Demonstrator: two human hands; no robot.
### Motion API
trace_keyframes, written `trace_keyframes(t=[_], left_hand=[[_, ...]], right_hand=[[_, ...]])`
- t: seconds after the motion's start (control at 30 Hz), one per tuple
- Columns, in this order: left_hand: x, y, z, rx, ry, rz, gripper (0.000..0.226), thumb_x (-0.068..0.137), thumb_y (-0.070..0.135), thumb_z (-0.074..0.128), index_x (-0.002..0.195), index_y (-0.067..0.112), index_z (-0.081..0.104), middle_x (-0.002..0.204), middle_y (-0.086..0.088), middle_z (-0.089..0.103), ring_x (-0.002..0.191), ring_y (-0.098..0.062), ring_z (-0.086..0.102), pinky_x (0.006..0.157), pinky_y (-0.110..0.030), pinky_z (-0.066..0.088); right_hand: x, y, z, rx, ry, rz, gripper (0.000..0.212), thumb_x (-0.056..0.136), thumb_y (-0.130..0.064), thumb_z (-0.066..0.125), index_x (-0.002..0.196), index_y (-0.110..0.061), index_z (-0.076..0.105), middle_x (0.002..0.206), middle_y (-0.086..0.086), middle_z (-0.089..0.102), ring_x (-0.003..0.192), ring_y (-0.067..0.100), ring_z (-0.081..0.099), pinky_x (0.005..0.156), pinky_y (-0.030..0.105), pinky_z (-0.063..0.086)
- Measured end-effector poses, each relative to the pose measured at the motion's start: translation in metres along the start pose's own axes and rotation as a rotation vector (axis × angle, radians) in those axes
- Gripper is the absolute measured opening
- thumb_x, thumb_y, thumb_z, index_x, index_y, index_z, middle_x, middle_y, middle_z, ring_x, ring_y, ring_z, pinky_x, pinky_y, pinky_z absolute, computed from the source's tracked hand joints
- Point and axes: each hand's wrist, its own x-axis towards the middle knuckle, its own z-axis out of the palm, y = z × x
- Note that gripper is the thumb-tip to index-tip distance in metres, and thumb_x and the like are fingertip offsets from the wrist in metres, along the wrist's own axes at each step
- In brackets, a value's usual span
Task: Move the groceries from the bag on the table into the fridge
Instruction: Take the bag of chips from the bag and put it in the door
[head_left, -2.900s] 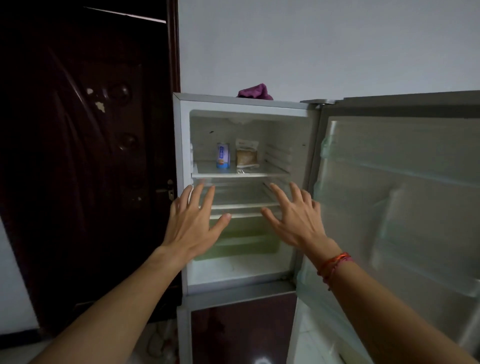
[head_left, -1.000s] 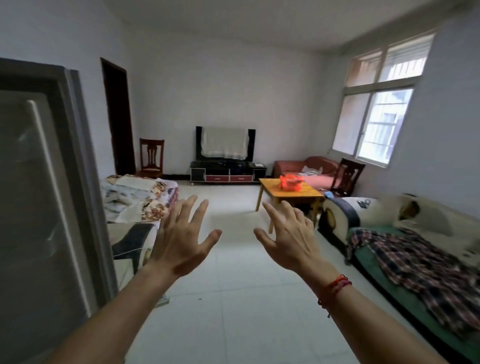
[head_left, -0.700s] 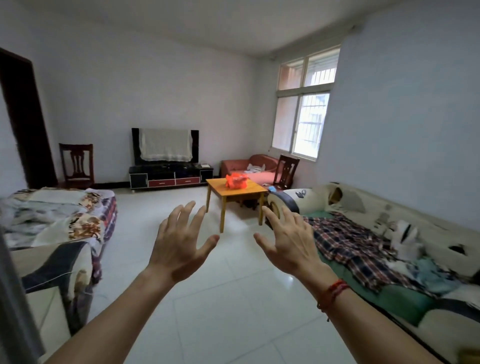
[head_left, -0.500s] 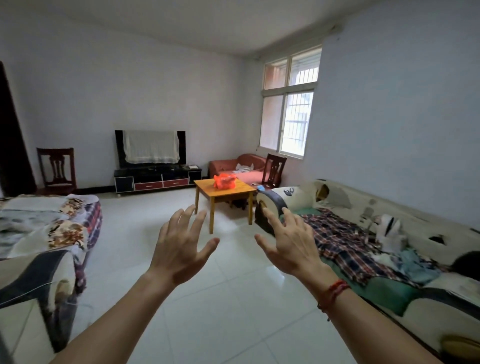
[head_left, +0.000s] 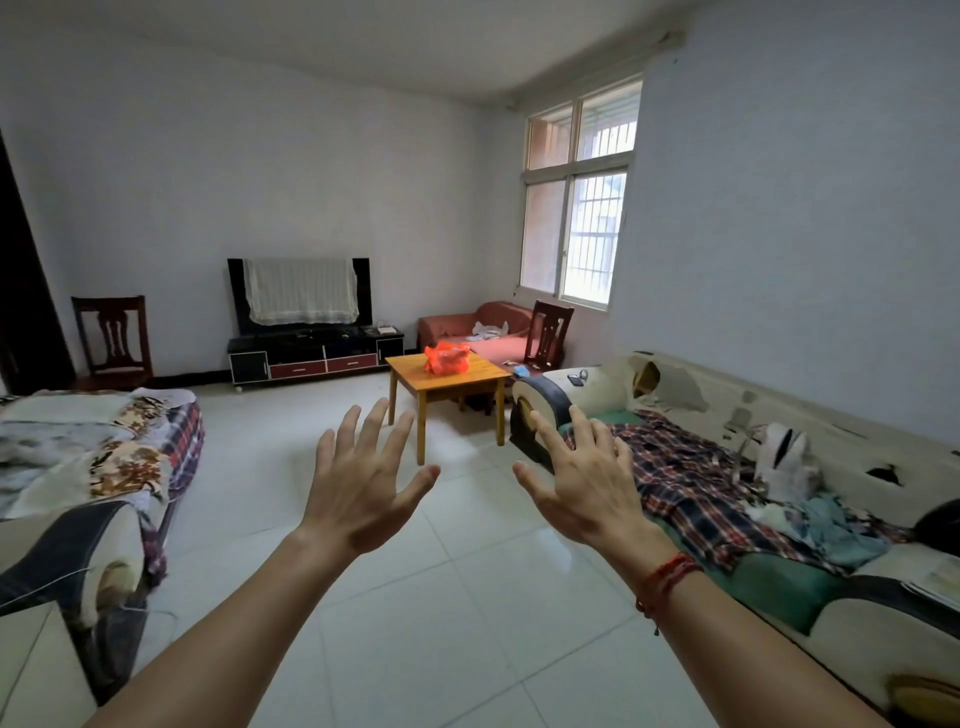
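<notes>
orange plastic bag (head_left: 447, 357), bunched, resting on wooden table (head_left: 467, 378)

Both forearms are bare, and a red string bracelet (head_left: 666, 581) circles the right wrist.

Bag (head_left: 447, 358): thin orange plastic, crinkled, with a slight sheen; tabletop (head_left: 483, 376): smooth wood with a warm varnished look. Floor (head_left: 467, 597): white tiles, glossy, mirroring the window light. Sofa (head_left: 691, 389): cream leather-like cover, cracked and peeling in rough patches, with matt plaid cloth (head_left: 691, 483) on the seat; chair at the far wall (head_left: 111, 332): dark wood.
</notes>
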Motion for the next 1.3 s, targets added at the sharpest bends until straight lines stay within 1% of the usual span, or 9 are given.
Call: trace_keyframes(t=[0.2,0.3,0.57,0.7,0.83,1.03,1.3], left_hand=[[0.016,0.012,0.014,0.005,-0.009,-0.023,0.085,0.085,0.074,0.016,0.154,0.027,0.03,0.163,-0.008,0.023,0.149,-0.034,0.017,0.114,-0.055,0.021],[0.028,0.014,0.025,-0.006,-0.007,-0.023,0.085,0.085,0.075,0.018,0.153,0.026,0.032,0.162,-0.009,0.024,0.149,-0.034,0.019,0.114,-0.056,0.024],[0.076,0.0,0.074,0.01,-0.049,-0.028,0.087,0.084,0.076,0.015,0.154,0.028,0.028,0.164,-0.006,0.02,0.15,-0.032,0.014,0.115,-0.053,0.022],[0.117,-0.019,0.108,0.005,-0.064,-0.031,0.088,0.083,0.075,0.015,0.154,0.027,0.028,0.163,-0.007,0.021,0.15,-0.032,0.015,0.114,-0.051,0.025],[0.171,-0.043,0.149,-0.028,-0.068,-0.034,0.085,0.083,0.073,0.019,0.153,0.026,0.032,0.162,-0.007,0.025,0.149,-0.033,0.018,0.113,-0.051,0.027],[0.257,-0.081,0.205,-0.046,-0.088,-0.033,0.085,0.083,0.073,0.017,0.153,0.026,0.029,0.162,-0.007,0.024,0.149,-0.032,0.017,0.114,-0.049,0.026],[0.357,-0.1,0.271,-0.062,-0.121,-0.001,0.085,0.084,0.072,0.018,0.153,0.024,0.031,0.16,-0.009,0.027,0.148,-0.033,0.021,0.114,-0.05,0.028]], right_hand=[[0.018,0.024,0.009,0.004,-0.017,0.001,0.072,0.095,-0.07,0.032,0.158,-0.042,0.013,0.166,0.013,0.016,0.149,0.034,0.019,0.119,0.058,0.02],[0.03,0.031,0.016,0.019,-0.037,0.006,0.072,0.095,-0.069,0.032,0.158,-0.041,0.012,0.166,0.013,0.015,0.15,0.035,0.018,0.119,0.059,0.019],[0.084,0.044,0.059,0.032,-0.074,0.017,0.073,0.095,-0.069,0.033,0.159,-0.04,0.009,0.166,0.015,0.016,0.151,0.034,0.017,0.12,0.058,0.019],[0.13,0.046,0.092,0.027,-0.086,0.018,0.074,0.096,-0.069,0.032,0.159,-0.04,0.009,0.165,0.015,0.017,0.15,0.035,0.02,0.118,0.055,0.022],[0.188,0.047,0.13,0.008,-0.094,0.024,0.074,0.095,-0.069,0.032,0.159,-0.039,0.01,0.165,0.015,0.019,0.15,0.034,0.021,0.118,0.055,0.022],[0.28,0.046,0.178,-0.033,-0.113,0.03,0.073,0.096,-0.068,0.034,0.159,-0.039,0.012,0.164,0.015,0.02,0.148,0.033,0.023,0.116,0.053,0.025],[0.385,0.068,0.232,-0.016,-0.128,0.041,0.071,0.096,-0.067,0.034,0.159,-0.038,0.014,0.163,0.014,0.02,0.146,0.032,0.024,0.113,0.052,0.029]])
